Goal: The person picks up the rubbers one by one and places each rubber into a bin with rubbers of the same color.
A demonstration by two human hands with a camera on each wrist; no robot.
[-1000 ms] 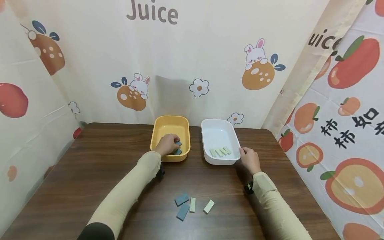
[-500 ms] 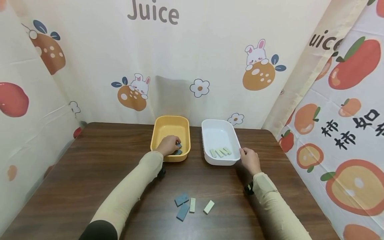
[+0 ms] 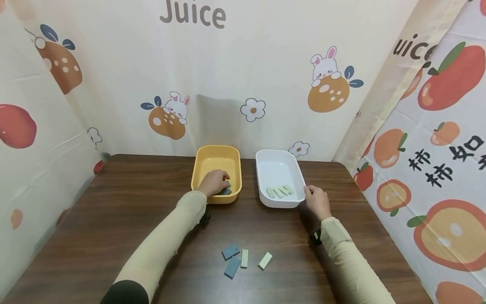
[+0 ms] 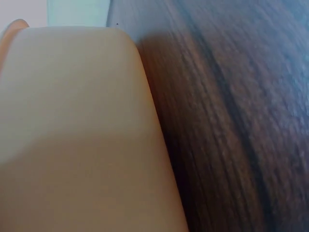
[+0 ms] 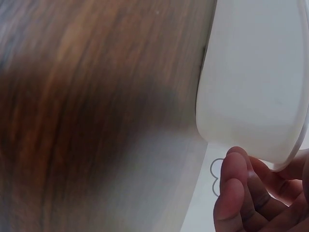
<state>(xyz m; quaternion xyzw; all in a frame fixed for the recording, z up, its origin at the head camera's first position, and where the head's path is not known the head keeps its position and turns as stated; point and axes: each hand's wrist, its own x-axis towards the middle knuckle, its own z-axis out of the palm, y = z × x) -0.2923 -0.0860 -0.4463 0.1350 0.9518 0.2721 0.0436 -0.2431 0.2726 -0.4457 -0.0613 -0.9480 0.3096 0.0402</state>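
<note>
My left hand [image 3: 213,182] reaches over the near-left rim of a yellow bin [image 3: 217,153]. Its curled fingertips grip a blue-grey block [image 3: 228,184] inside, and another blue-grey block [image 3: 225,191] lies just below. In the left wrist view the bin's outer wall [image 4: 82,96] hides these fingers. My right hand [image 3: 317,202] pinches the near-right rim of a white bin [image 3: 279,158], thumb and fingers at its corner, as the hand [image 5: 263,198] in the right wrist view also shows. Several pale green blocks [image 3: 279,192] lie in a row on the white bin's floor.
Two blue-grey blocks [image 3: 232,267] lie close together on the dark wooden table [image 3: 152,185], beside an upright-lying pale block [image 3: 244,258]. Another pale block [image 3: 265,261] rests slanted to their right. A printed curtain [image 3: 235,63] stands behind the bins, with more cloth at both sides.
The left hand has shifted very slightly right within the yellow bin, with the blue-grey block at its fingertips. The right hand keeps its hold on the white bin. Loose blocks stay put.
</note>
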